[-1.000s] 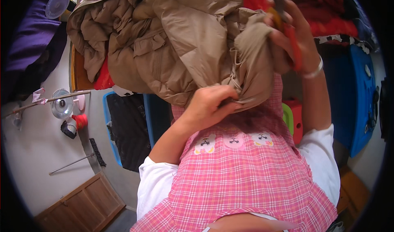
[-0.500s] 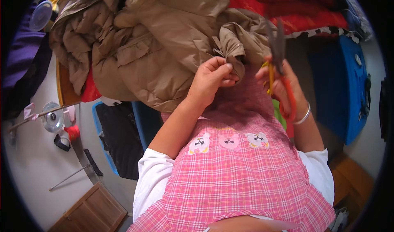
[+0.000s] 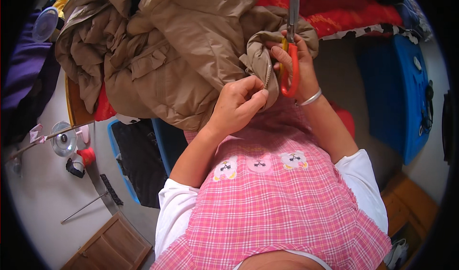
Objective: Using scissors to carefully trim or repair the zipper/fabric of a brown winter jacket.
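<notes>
A brown padded garment (image 3: pixel 184 55) lies bunched in front of me. Along one folded edge of it runs a zipper (image 3: pixel 267 73). My left hand (image 3: pixel 237 105) pinches the garment at the lower end of this zipper, thumb against index finger. My right hand (image 3: pixel 304 71) is wrapped around scissors (image 3: pixel 290 79) with an orange and a yellow handle, their blades pointing away from me and lying close together. The fingers of that hand rest at the garment's bunched fold, and some of them are hidden behind the handles and cloth.
Red bedding (image 3: pixel 349 14) spreads at the far right. Below it stands a blue plastic bin (image 3: pixel 399 98). On the left, a blue-rimmed container (image 3: pixel 114 141) holds black cloth. A fan (image 3: pixel 62 138), a broom (image 3: pixel 110 189) and purple fabric (image 3: pixel 24 69) are farther left.
My right hand has moved left and away from me with the scissors, reaching the garment's fold beside the zipper. My left hand has shifted slightly left and nearer, still pinching the edge.
</notes>
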Motion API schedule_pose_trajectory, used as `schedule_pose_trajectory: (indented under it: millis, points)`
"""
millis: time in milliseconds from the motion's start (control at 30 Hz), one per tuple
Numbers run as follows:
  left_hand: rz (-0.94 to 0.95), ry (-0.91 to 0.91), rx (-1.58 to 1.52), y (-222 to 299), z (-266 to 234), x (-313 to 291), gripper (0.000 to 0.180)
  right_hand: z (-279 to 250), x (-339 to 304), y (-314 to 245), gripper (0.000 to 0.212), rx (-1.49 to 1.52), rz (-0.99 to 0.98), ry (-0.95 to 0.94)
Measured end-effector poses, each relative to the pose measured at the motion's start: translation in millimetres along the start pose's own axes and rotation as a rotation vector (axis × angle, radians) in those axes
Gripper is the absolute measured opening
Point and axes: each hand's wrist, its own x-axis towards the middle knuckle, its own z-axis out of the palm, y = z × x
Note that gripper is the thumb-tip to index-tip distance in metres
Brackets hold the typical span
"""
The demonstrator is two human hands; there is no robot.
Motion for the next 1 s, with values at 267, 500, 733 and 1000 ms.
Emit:
schedule_pose_trajectory:
  millis: [267,500,733,1000]
  points:
    - [-0.154,-0.146,-0.396,-10.8,-8.1,-31.3,0.01,-48.5,-22.2,43.9,0.051,-0.534,-0.353,0.065]
    - [-0.133,-0.53,-0.339,-6.1,12.7,-34.8,0.02,-101.8,-44.2,66.0,0.05,-0.548,-0.283,0.165]
    - [-0.23,-0.734,-0.467,-15.6,43.6,-29.7,0.02,-54.9,9.5,32.8,0.043,-0.36,-0.389,0.174]
    - [-0.057,-0.201,-0.682,18.9,34.3,4.6,0.016,74.4,89.4,-13.6,0.043,-0.785,-0.638,-0.49]
